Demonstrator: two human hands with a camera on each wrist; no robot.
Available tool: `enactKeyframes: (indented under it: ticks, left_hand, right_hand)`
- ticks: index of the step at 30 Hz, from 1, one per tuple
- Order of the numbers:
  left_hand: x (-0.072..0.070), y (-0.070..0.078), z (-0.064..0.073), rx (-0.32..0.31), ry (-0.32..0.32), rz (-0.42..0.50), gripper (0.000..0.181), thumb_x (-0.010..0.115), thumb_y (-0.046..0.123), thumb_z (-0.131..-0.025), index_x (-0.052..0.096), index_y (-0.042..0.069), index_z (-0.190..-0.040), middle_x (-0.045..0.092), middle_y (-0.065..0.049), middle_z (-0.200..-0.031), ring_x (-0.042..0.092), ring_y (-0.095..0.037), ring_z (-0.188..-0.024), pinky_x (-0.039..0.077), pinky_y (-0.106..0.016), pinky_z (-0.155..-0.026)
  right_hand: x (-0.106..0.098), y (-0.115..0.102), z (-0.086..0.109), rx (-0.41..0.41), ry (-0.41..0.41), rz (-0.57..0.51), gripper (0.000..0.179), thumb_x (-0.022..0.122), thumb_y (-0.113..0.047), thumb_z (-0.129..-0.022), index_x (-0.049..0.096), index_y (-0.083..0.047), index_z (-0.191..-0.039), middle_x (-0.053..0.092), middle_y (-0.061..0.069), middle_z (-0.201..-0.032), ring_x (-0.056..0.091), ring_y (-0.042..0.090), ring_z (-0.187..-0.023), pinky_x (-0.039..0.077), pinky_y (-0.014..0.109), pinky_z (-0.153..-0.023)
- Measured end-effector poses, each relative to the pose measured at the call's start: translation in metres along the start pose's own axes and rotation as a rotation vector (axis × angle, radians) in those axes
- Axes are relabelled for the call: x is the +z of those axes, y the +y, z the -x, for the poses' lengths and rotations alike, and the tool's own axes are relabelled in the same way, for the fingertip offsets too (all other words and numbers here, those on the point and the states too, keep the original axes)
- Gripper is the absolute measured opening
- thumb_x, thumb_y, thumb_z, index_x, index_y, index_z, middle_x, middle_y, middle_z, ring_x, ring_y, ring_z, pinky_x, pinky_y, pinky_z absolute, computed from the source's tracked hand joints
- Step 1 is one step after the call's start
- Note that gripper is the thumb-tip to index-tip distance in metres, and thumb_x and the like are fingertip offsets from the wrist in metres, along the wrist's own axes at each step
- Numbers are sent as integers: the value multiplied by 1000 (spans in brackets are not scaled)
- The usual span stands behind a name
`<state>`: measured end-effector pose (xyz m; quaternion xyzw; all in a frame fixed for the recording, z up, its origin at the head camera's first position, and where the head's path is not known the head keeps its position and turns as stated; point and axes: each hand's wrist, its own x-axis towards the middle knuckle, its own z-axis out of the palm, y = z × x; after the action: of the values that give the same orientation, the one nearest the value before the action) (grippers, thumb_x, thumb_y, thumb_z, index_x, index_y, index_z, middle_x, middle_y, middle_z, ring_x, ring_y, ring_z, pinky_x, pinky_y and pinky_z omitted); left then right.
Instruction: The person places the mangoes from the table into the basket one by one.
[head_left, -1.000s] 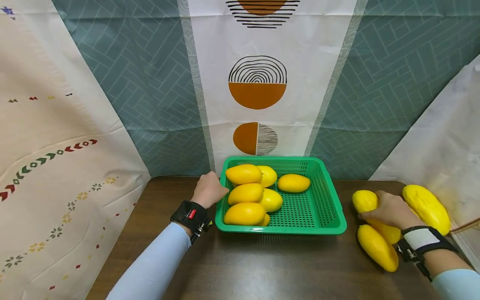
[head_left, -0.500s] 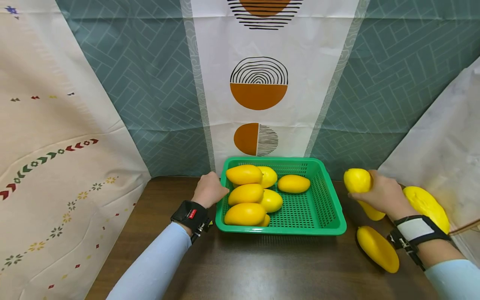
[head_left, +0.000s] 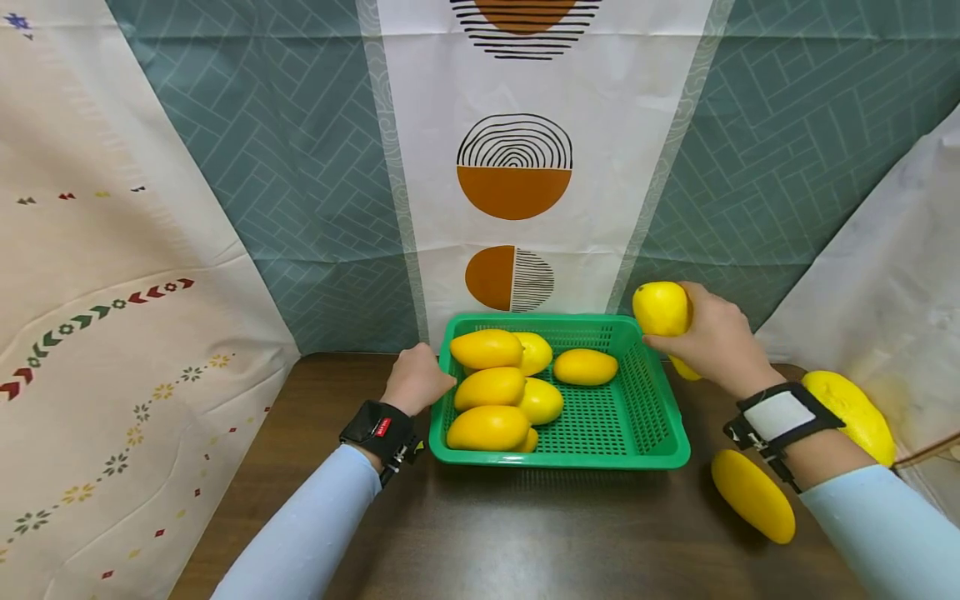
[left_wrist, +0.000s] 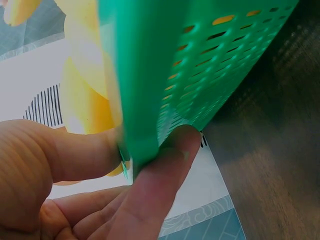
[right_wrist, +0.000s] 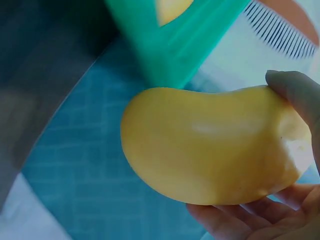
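My right hand (head_left: 716, 337) grips a yellow mango (head_left: 660, 308) above the back right corner of a green plastic basket (head_left: 562, 460). In the right wrist view the mango (right_wrist: 205, 145) lies sideways, its blunt end toward the basket, with the thumb over it and fingers beneath. My left hand (head_left: 418, 381) pinches the basket's left rim (left_wrist: 135, 115) between thumb and finger, as the left wrist view shows. Inside the basket, several yellow mangoes (head_left: 489, 428) are piled at the left, and a single mango (head_left: 586, 367) lies near the back middle.
On the brown table (head_left: 480, 533), a mango (head_left: 753, 496) lies right of the basket. A larger, lumpy yellow fruit (head_left: 847, 412) is at the far right, partly behind my right wrist. Patterned cloth (head_left: 322, 167) hangs behind the table and along both sides.
My right hand has lifted the mango off the table at the right and carried it up and left to the basket's back right corner. The left hand has stayed on the rim.
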<state>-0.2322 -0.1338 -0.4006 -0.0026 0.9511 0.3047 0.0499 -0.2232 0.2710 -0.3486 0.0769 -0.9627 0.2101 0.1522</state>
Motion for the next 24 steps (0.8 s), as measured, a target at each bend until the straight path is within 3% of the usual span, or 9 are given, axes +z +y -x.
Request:
enactKeyframes:
  ticks: [5,10,15,24]
  left_hand:
    - [0,-1,-1,2,0,-2,20,66,16,-75,56,3,-65,46,-6,-56,52,-21,-45,44,-27,-41]
    - [1,0,-1,4,1,-1,22,68,18,-76,56,3,-65,45,-6,-56,52,-21,-46,44,-26,-42]
    - [1,0,-1,10,2,-2,23,69,18,-76,56,3,-65,43,-5,-56,52,-20,-46,44,-26,-42]
    - [-1,1,0,4,2,-2,23,69,19,-77,56,3,-66,45,-6,-56,52,-21,-46,44,-26,-43]
  right_hand:
    - [16,-31,-8,-53,-53,-26,87,76,-49,-70,38,-7,-135,55,11,-110,55,26,-87,49,45,-70]
    - [33,-51,-6,-102,-136,-52,78,77,-48,-70,43,-7,-127,57,8,-101,56,22,-80,50,38,-65]
    - [49,-54,-1,-70,-239,-20,73,76,-48,-69,44,-6,-120,57,7,-90,56,18,-70,49,32,-58]
    - [68,-50,2,-9,-409,52,83,75,-58,-65,44,0,-114,54,6,-84,53,17,-66,47,31,-57]
